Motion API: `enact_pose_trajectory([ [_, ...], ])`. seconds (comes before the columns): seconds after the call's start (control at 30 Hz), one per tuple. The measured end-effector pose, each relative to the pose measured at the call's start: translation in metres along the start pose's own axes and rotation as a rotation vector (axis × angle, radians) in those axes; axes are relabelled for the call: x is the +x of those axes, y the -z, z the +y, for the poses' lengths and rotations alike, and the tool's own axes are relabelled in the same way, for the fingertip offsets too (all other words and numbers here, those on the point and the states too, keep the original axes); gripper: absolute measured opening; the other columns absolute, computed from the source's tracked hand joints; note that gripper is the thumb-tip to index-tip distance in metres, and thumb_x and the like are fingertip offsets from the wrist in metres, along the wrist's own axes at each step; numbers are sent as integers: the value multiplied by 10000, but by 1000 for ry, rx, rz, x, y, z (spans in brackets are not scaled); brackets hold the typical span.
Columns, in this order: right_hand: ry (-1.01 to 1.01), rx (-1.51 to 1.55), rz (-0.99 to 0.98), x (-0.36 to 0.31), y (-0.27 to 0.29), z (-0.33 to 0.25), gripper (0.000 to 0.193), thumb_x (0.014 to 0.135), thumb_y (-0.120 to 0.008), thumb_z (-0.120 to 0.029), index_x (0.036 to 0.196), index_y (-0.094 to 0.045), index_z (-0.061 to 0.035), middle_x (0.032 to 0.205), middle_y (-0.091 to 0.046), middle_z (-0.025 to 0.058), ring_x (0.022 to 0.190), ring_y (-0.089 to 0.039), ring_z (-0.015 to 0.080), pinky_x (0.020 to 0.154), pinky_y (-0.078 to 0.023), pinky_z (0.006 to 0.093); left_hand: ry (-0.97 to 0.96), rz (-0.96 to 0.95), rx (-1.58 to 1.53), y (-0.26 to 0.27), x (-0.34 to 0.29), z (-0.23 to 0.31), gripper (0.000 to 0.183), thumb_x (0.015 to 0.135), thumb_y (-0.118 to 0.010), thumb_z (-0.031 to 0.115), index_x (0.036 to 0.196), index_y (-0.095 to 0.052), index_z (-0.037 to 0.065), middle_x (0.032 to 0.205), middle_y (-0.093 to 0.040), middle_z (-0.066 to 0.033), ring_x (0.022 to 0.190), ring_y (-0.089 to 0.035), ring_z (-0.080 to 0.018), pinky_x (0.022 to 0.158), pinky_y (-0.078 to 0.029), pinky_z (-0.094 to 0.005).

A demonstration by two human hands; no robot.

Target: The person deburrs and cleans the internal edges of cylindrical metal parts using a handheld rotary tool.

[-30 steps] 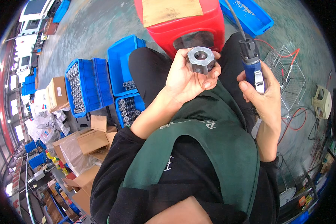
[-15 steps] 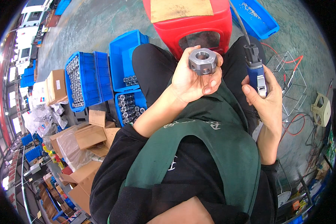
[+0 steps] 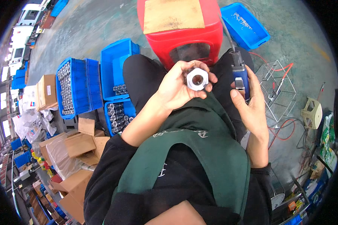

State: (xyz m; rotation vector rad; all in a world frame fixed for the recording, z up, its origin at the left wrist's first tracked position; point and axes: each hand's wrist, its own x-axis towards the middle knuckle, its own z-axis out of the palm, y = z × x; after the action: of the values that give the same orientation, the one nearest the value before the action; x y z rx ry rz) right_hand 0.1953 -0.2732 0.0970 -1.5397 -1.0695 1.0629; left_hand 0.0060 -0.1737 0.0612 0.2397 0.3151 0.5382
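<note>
In my left hand (image 3: 172,90) is a grey metal hexagonal nut-like part (image 3: 196,86), gripped by the fingers around its sides. Its bright face and round bore are turned up toward me. My right hand (image 3: 253,110) is wrapped round a blue and dark handheld power tool (image 3: 240,75) with a silver lever on its side. A grey hose or cable (image 3: 228,35) leads from the tool's far end. The tool stands apart from the metal part, to its right. Some of my left fingers are hidden behind the part.
Ahead stands a red plastic container (image 3: 180,39) with a tan sheet (image 3: 174,15) on top. Blue bins with metal parts (image 3: 89,84) are on the left, near open cardboard boxes (image 3: 77,146). A blue tray (image 3: 257,43), wire basket (image 3: 279,90) and beige stool (image 3: 311,114) lie right.
My left hand has turned the metal part so its bore now points up at me, showing a brighter face. The right hand still holds the tool. The whole view has shifted slightly.
</note>
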Motion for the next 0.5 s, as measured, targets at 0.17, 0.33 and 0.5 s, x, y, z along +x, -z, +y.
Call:
enact_pose_trajectory([
  [0.17, 144, -136, -88, -3, 11, 5, 674, 786, -582, -68, 1393, -308, 34, 1248, -496, 228, 1160, -509, 277, 1003, -375, 352, 24, 125, 522, -3, 7, -9, 536, 962, -377, 505, 1063, -555, 9, 872, -621, -110, 756, -626, -192, 546, -544, -281],
  [0.33, 242, -329, -144, -3, 6, 21, 704, 788, -647, -217, 1351, -308, 37, 1095, -532, 299, 1024, -545, 450, 856, -469, 477, -63, 293, 998, -15, 7, -20, 472, 915, -561, 434, 1133, -560, 15, 843, -604, -37, 722, -580, -117, 585, -483, -232],
  [0.5, 283, -339, -137, -8, 2, 41, 750, 767, -705, -175, 1386, -313, -18, 1046, -545, 212, 977, -566, 392, 824, -478, 451, -59, 318, 1137, 15, 12, -16, 345, 936, -544, 344, 1018, -592, 12, 777, -598, -27, 609, -536, -96, 528, -426, -235],
])
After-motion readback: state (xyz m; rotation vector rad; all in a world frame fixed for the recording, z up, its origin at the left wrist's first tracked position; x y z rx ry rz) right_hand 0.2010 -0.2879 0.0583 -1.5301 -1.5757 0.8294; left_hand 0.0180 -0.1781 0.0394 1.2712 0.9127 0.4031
